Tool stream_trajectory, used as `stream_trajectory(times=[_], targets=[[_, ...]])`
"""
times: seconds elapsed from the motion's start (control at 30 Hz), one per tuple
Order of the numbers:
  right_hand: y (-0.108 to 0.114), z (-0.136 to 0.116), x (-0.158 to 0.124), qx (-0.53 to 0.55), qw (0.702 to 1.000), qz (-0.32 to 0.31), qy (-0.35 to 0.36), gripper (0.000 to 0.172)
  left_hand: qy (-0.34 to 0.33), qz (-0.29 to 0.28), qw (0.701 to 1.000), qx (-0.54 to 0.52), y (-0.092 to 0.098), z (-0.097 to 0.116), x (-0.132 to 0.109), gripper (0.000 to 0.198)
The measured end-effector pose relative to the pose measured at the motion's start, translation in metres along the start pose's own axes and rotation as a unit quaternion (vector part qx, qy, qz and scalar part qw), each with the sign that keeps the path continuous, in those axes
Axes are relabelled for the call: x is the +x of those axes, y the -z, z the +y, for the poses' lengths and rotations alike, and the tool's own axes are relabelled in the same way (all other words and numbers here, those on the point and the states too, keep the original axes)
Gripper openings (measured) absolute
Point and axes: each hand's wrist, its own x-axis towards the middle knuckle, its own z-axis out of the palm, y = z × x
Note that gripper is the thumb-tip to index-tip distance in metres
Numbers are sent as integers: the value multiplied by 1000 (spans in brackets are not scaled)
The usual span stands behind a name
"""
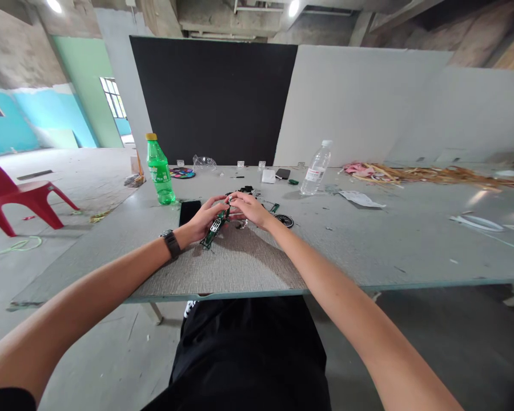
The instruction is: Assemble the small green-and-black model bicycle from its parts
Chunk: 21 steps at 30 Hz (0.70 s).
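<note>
My left hand [204, 219] and my right hand [249, 208] meet over the middle of the grey table [368, 251]. Both are closed on a small green model frame [215, 227] with silver parts, which slants down toward the near left. My fingertips pinch a tiny silver piece at its top end; what it is I cannot make out. A black watch sits on my left wrist. A small black wheel [284, 220] lies just right of my right hand, and a few dark small parts [245, 189] lie just behind my hands.
A green soda bottle [160, 171] stands at the left, with a black phone [189, 210] lying near it. A clear water bottle [316, 169] stands behind right. Straw-like scraps [428, 173] and paper [361, 198] lie far right. A red chair [19, 194] stands on the floor left.
</note>
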Motion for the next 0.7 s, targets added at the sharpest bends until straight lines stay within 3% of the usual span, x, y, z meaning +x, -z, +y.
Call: stream_trajectory(times=[0.17, 0.37, 0.53, 0.63, 0.7], targets=[[-1, -2, 0, -5, 1000, 3, -9, 12, -8, -16, 1000, -8, 1, 0, 0, 61], [1, 1, 1, -17, 1000, 8, 0, 10, -14, -38, 999, -4, 4, -4, 3, 48], [2, 1, 0, -42, 999, 3, -6, 12, -8, -36, 999, -10, 4, -4, 5, 48], [7, -12, -1, -148, 987, 25, 50, 17, -2, -41, 999, -29, 4, -1, 3, 50], [8, -34, -7, -237, 955, 110, 141, 23, 0, -46, 998, -40, 3, 1, 2, 51]])
